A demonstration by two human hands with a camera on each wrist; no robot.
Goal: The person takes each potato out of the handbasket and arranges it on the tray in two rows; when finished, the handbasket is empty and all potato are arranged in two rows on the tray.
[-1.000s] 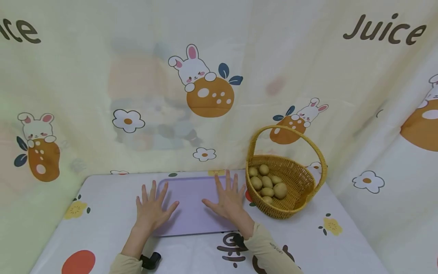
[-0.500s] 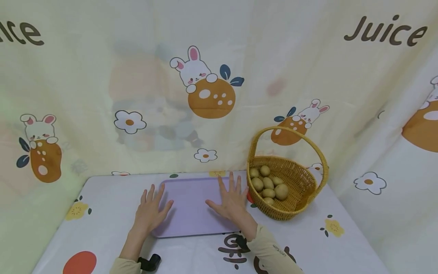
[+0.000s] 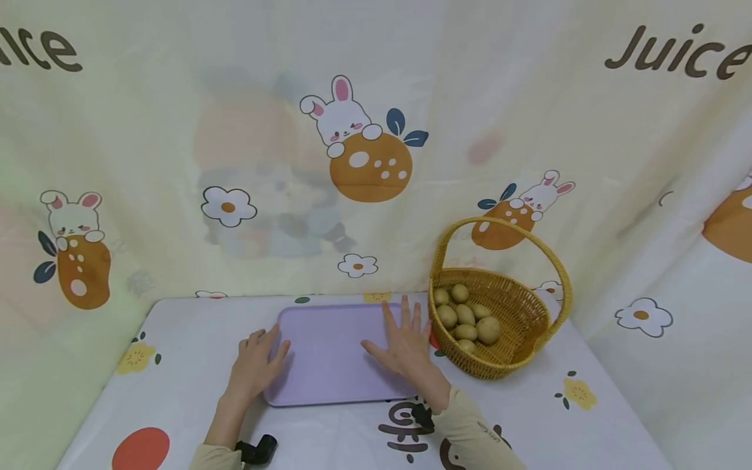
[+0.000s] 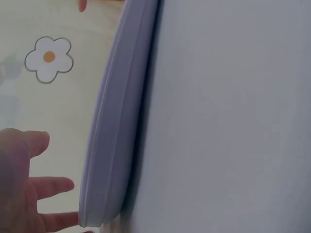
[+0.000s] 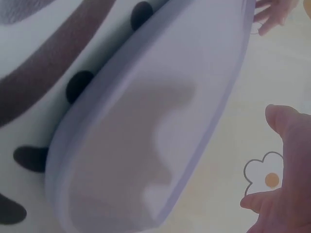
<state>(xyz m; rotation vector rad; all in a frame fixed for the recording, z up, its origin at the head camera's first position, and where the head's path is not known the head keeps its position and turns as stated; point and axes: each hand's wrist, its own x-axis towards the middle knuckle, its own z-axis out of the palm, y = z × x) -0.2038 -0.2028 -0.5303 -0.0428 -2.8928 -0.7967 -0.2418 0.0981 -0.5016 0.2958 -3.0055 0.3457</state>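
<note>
A shallow lilac tray (image 3: 329, 352) lies flat on the table. At its left side is my left hand (image 3: 255, 365), fingers slightly bent and thumb reaching over the rim. My right hand (image 3: 408, 343) is spread above the tray's right side, casting a shadow that also shows on the tray (image 5: 209, 82) in the right wrist view. Neither hand holds anything. In the left wrist view, the fingers of the left hand (image 4: 19, 179) come close to the tray's side wall (image 4: 114, 121). The right hand (image 5: 291, 165) appears apart from the tray's edge in the right wrist view.
Right of the tray stands a woven wicker basket (image 3: 484, 369) with a tall arched handle, several potatoes (image 3: 487, 330) heaped on its left side. A patterned white cloth (image 3: 194, 365) covers the table, and a printed curtain (image 3: 376, 39) hangs behind it.
My left hand has come down lower beside the tray, its fingers less spread and more bent. The right hand has shifted slightly right, still spread. The head view has turned a little.
</note>
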